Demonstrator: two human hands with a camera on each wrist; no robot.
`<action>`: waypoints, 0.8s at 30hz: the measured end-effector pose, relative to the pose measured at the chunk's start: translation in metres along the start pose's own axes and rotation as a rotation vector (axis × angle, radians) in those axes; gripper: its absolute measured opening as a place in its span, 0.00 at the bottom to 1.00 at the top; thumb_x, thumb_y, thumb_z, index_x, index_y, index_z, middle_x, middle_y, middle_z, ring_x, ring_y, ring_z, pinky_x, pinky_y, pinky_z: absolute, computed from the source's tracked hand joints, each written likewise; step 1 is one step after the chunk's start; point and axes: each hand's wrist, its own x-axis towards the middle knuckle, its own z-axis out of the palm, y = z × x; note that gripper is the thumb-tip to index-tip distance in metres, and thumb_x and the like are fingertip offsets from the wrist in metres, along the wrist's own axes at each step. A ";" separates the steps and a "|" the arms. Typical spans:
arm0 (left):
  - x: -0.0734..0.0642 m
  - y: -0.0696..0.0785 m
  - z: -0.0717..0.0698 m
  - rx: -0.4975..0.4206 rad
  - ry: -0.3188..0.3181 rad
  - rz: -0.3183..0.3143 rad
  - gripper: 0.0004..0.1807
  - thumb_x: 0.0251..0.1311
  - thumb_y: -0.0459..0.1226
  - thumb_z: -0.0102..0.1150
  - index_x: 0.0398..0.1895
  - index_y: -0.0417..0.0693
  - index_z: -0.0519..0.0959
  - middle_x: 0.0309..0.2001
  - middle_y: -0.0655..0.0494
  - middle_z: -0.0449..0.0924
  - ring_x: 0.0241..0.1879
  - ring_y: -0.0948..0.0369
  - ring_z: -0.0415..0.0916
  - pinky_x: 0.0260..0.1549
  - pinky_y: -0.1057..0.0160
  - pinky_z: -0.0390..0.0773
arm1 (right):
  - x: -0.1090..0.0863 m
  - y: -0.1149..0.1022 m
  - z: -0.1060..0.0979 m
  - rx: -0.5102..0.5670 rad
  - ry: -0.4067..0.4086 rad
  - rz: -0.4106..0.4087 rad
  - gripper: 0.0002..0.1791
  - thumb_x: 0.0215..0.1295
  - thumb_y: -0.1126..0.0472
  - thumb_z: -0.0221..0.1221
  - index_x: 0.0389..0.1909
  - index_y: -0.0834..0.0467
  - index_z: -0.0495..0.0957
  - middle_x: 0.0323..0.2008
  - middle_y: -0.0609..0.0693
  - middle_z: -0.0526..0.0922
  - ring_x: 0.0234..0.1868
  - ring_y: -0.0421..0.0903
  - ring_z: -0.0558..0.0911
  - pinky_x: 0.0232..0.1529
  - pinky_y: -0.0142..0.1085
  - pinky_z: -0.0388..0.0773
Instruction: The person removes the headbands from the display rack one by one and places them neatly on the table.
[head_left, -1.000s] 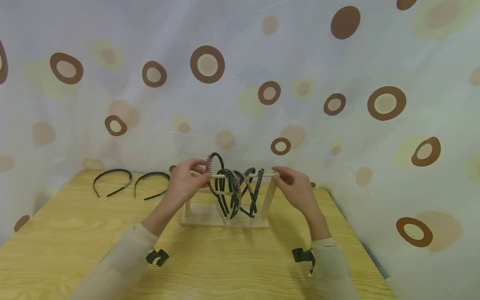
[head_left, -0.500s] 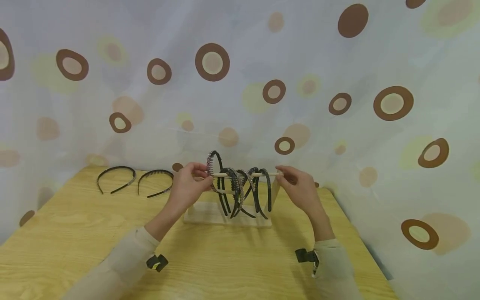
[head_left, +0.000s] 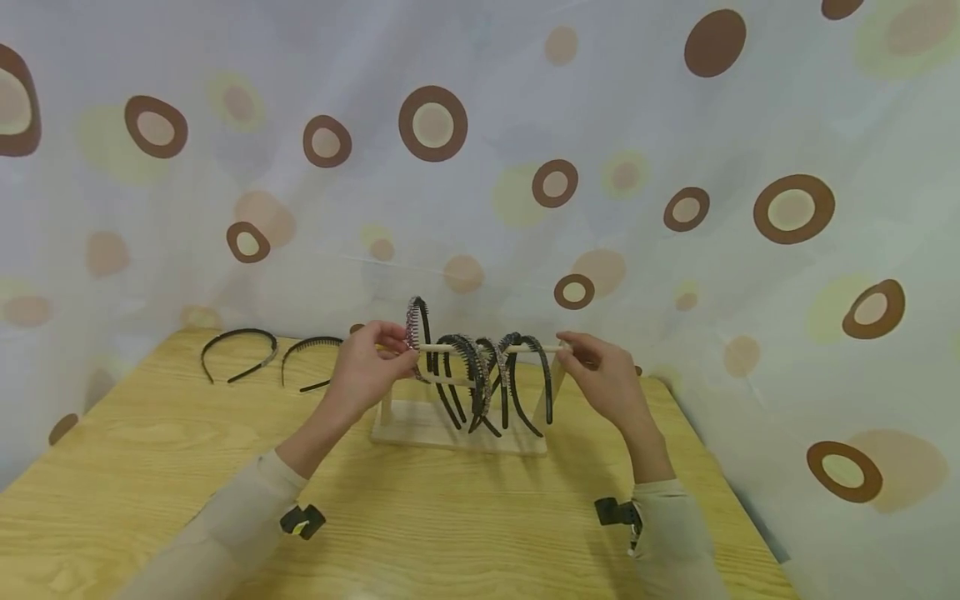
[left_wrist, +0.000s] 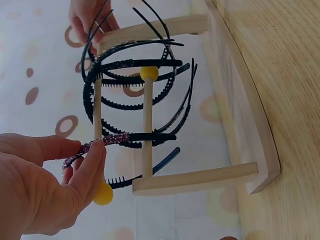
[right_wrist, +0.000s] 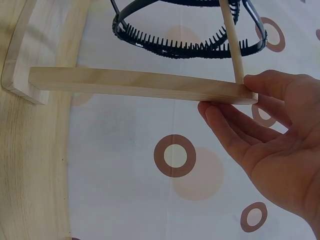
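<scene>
A wooden rack [head_left: 457, 437] with dowel rods stands on the table, its upper rod [left_wrist: 98, 115] running through several black toothed headbands [head_left: 472, 375]. My left hand [head_left: 367, 362] pinches a headband with pink glittery stones [left_wrist: 112, 140] between thumb and fingers, at the rod's left end by a yellow ball [left_wrist: 103, 193]. Part of that headband is hidden by the fingers. On the other side, my right hand [right_wrist: 285, 125] grips the top of the rack's right upright [right_wrist: 145, 85], thumb above and fingers beneath it in the right wrist view. The shorter lower rod [left_wrist: 147, 125] also ends in a yellow ball.
Two black headbands lie on the table left of the rack: a plain one [head_left: 240, 333] and a toothed one [head_left: 311, 342] partly behind my left hand. A dotted curtain [head_left: 480, 208] hangs close behind the table [head_left: 450, 525].
The pink glittery headband has moved slightly left along the rod with my left hand. The rightmost headbands have swung and spread toward the right upright. My right hand keeps its grip there.
</scene>
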 end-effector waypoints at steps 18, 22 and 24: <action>-0.013 -0.010 -0.042 0.140 0.027 0.028 0.18 0.65 0.33 0.63 0.56 0.40 0.75 0.45 0.47 0.78 0.41 0.56 0.85 0.35 0.58 0.83 | 0.002 0.001 0.000 -0.010 0.005 -0.004 0.20 0.75 0.55 0.61 0.64 0.54 0.79 0.52 0.58 0.84 0.54 0.55 0.83 0.54 0.52 0.79; -0.016 -0.011 -0.054 0.139 0.036 0.032 0.18 0.66 0.32 0.62 0.58 0.38 0.74 0.47 0.45 0.78 0.43 0.54 0.85 0.36 0.60 0.82 | 0.002 0.002 0.000 -0.007 0.006 0.000 0.20 0.75 0.55 0.61 0.64 0.54 0.80 0.51 0.58 0.84 0.53 0.55 0.83 0.54 0.52 0.79; -0.018 -0.011 -0.062 0.137 0.034 0.033 0.18 0.67 0.32 0.61 0.58 0.38 0.74 0.47 0.45 0.78 0.43 0.54 0.85 0.36 0.60 0.83 | 0.001 0.002 0.000 -0.009 0.004 0.002 0.20 0.76 0.54 0.60 0.65 0.54 0.79 0.52 0.58 0.84 0.53 0.56 0.83 0.54 0.52 0.79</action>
